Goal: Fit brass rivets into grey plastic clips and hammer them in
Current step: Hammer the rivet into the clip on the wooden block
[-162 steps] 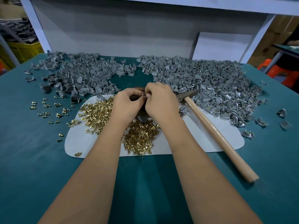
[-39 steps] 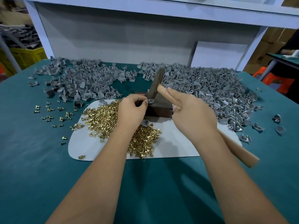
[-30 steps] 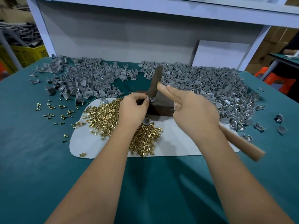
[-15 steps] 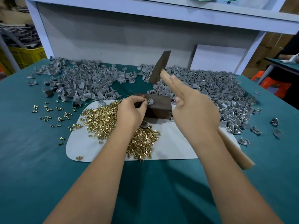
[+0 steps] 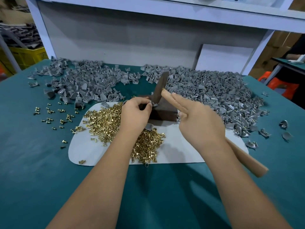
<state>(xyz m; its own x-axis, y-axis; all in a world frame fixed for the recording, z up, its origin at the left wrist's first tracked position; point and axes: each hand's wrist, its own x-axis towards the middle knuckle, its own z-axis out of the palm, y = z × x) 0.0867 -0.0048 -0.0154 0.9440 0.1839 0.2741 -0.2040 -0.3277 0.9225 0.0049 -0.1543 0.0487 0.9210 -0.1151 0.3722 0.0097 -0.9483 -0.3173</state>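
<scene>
Pinching a grey plastic clip [image 5: 152, 104] with the left hand [image 5: 134, 115], thumb and fingertips curled round it, right on the top edge of the dark metal block [image 5: 162, 114]. Gripping the hammer [image 5: 160, 87] in the right hand [image 5: 200, 123], index and middle fingers laid straight along the wooden handle, steel head tilted with its lower end down on the clip, just beside the left fingertips. Sitting under and around the left wrist: brass rivets [image 5: 105, 122] heaped on a white mat [image 5: 179, 154]. Spread across the back of the teal table [image 5: 33, 162]: big piles of grey clips [image 5: 209, 91], well past both hands. Scattered off to the left: loose rivets [image 5: 54, 114].
</scene>
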